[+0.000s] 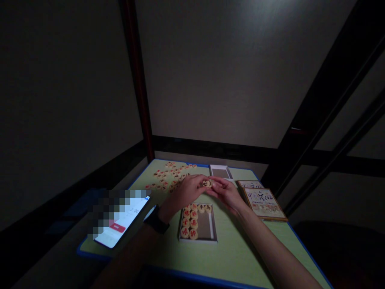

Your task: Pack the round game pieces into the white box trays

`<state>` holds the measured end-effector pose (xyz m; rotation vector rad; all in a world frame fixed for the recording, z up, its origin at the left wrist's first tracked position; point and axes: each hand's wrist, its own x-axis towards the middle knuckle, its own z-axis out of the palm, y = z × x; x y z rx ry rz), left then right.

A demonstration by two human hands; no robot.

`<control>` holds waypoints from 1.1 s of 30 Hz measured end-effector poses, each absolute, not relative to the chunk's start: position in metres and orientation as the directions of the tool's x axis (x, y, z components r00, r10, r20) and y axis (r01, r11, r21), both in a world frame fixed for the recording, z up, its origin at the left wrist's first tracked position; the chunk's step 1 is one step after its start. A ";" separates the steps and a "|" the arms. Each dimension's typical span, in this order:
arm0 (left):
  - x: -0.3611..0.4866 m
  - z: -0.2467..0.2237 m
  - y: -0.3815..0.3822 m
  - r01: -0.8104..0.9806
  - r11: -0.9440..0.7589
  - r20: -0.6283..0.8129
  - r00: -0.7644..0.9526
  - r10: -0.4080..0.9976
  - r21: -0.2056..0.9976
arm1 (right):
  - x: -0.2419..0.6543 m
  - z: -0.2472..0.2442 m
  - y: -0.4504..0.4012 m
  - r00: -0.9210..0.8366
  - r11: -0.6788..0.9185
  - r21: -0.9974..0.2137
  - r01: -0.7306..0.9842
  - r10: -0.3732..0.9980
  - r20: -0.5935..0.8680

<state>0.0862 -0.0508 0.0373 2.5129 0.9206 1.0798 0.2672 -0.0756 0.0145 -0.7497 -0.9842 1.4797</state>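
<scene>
My left hand [191,188], with a dark watch on its wrist, and my right hand [225,193] meet above the middle of the table. Between their fingertips they grip round wooden Chinese chess pieces [207,183] with dark characters. How many pieces are held is hard to make out. Just below the hands lies a shallow open box [207,226]. Red-marked pieces [194,223] fill its left part in two columns, and two dark-marked pieces [205,208] lie along its top row. Beyond my left hand, many loose pieces [166,174] are scattered, partly hidden by it.
A second shallow box [220,171] stands at the table's far edge. Printed Chinese chess box lids [264,204] lie at the right. A lit phone [120,224] is at the left. The green table [240,257] has a blue rim; walls stand behind.
</scene>
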 end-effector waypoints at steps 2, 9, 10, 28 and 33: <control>0.084 0.033 -0.052 0.380 -0.771 0.618 0.462 0.637 0.510 | 0.268 0.015 -0.076 -0.156 -0.009 -0.891 -0.454 0.985 0.070; 0.079 0.017 -0.047 0.243 -0.646 0.595 0.257 0.762 0.723 | 0.269 0.010 -0.075 -0.194 -0.029 -0.904 -0.427 0.979 0.061; 0.078 0.015 -0.046 0.220 -0.600 0.549 0.251 0.797 0.769 | 0.268 0.010 -0.075 -0.187 -0.020 -0.912 -0.411 0.980 0.063; 0.075 0.008 -0.039 -0.053 -0.271 0.270 0.383 0.884 0.961 | 0.254 0.011 -0.079 -0.080 0.191 -0.973 -0.129 0.976 0.202; 0.074 0.010 -0.040 -0.091 -0.212 0.231 0.385 0.894 0.973 | 0.254 0.011 -0.078 -0.068 0.213 -0.971 -0.109 0.973 0.221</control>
